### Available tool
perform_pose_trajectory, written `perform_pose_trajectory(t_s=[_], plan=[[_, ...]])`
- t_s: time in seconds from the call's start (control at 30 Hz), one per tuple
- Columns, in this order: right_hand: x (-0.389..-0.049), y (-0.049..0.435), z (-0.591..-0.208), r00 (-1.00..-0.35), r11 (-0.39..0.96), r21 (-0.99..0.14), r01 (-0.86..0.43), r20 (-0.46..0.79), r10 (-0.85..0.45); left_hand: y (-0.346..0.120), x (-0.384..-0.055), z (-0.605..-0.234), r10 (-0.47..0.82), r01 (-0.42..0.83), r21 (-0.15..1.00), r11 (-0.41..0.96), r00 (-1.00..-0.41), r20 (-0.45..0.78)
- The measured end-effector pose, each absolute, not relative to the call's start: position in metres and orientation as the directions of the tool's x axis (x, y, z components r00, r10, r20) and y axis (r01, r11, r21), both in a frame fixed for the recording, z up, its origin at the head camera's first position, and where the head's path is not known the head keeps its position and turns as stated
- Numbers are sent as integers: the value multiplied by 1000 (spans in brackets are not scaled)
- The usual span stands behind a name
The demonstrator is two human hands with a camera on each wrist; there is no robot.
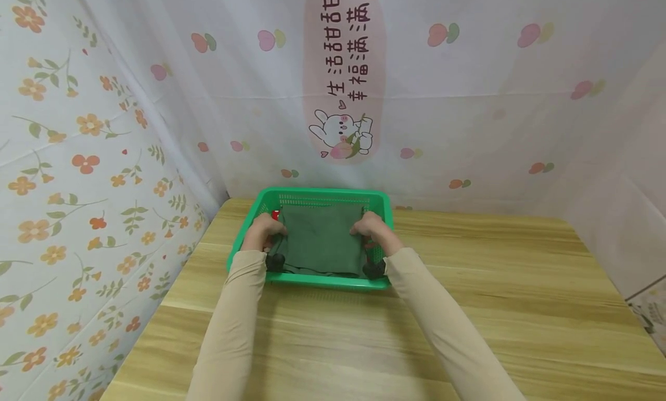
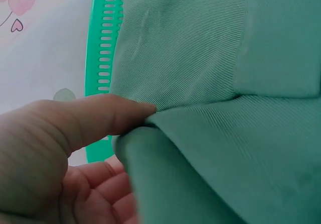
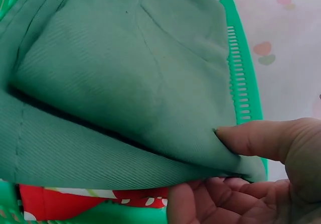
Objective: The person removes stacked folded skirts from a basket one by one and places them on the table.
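A folded dark green garment (image 1: 324, 239) with stitched seams lies flat in layers within a green plastic basket (image 1: 328, 282). At its left side my left hand (image 1: 260, 230) pinches the edge, the thumb (image 2: 115, 113) on top and the curled fingers underneath. On the opposite side my right hand (image 1: 373, 229) holds the other edge the same way, its thumb (image 3: 256, 136) pressing the upper layer. Beneath the garment, a red and white patterned cloth (image 3: 60, 201) shows in the right wrist view. The basket's bottom is mostly hidden.
The basket stands on a wood-grain table (image 1: 322, 337), near its back edge. Behind it hangs a white printed curtain (image 1: 442, 112), with a flowered one (image 1: 78, 216) along the left. Table surface extends to the right of the basket.
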State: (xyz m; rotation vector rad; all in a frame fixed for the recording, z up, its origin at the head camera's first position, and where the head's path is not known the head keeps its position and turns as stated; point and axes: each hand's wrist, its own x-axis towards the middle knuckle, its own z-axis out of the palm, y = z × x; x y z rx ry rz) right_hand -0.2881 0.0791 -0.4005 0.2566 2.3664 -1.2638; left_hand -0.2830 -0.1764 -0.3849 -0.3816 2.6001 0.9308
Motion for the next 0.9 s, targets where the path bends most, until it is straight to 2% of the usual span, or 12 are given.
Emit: perform_pose_trajectory(t_s=[0.27, 0.6, 0.9], plan=[[-286, 80, -396, -896, 534, -774, 341, -440, -66, -184, -284, -389, -110, -386, 657, 647, -901, -420], [-285, 93, -382, -908, 359, -875, 326, -395, -140, -189, -281, -378, -20, -398, 794, 460, -898, -439], [-284, 109, -366, -909, 240, -913, 330, -376, -180, -189, -283, -368, 53, -375, 812, 448, -895, -443]])
